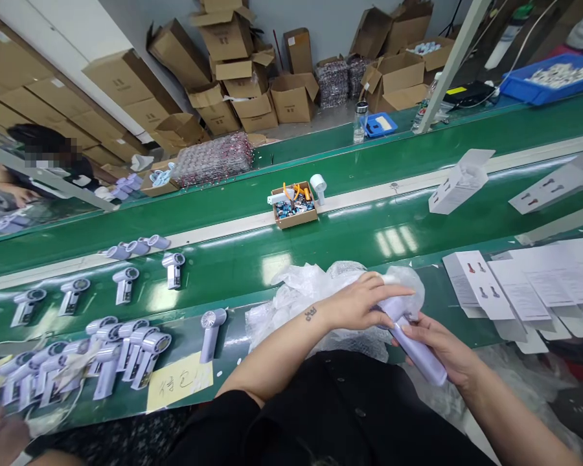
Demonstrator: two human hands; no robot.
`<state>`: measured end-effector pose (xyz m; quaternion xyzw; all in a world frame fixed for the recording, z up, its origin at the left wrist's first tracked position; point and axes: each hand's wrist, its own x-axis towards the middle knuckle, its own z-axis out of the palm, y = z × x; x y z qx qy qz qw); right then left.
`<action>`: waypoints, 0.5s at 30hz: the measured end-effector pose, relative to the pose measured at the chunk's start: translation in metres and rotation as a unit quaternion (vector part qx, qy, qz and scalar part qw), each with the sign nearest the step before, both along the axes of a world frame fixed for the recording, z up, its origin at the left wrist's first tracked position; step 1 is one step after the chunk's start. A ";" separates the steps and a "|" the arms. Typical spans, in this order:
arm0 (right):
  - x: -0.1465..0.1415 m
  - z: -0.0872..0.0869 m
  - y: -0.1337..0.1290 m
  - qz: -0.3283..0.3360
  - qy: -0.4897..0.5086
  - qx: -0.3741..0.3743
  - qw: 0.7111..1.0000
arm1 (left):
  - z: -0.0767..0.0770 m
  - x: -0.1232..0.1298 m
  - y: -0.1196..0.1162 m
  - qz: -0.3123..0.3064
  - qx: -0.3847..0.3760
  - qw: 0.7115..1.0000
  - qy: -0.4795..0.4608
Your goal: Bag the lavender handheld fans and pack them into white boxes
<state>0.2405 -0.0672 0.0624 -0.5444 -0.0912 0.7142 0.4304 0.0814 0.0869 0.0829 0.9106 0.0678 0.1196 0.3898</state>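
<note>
A lavender handheld fan [422,357] lies tilted between my two hands in front of my body. A translucent bubble-wrap bag [409,285] covers its head end. My left hand [369,299] grips the bag and fan at the head, fingers reaching over the plastic. My right hand [434,343] is closed around the fan's handle, thumb on top. More crumpled bubble bags [296,291] lie under and beside my left forearm. A single lavender fan [212,333] rests on the bench to the left.
Several fans [131,346] cluster at left by a yellow note [181,382]; others sit on the green belt [233,262]. A co-worker's hand [2,440] shows at lower left. Printed boxes [483,281] lie right. A small carton of parts [296,220] stands beyond the belt.
</note>
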 end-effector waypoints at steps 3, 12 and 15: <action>0.001 -0.001 -0.003 0.018 -0.014 -0.008 1.000 | 0.000 0.010 0.008 -0.041 -0.035 0.998 0.032; -0.006 -0.012 -0.010 -0.124 -0.028 -0.017 0.992 | -0.029 0.000 -0.022 0.077 0.123 0.989 -0.039; -0.020 -0.023 -0.006 -0.116 -0.041 0.026 0.992 | -0.038 0.003 -0.050 -0.017 0.164 0.985 -0.057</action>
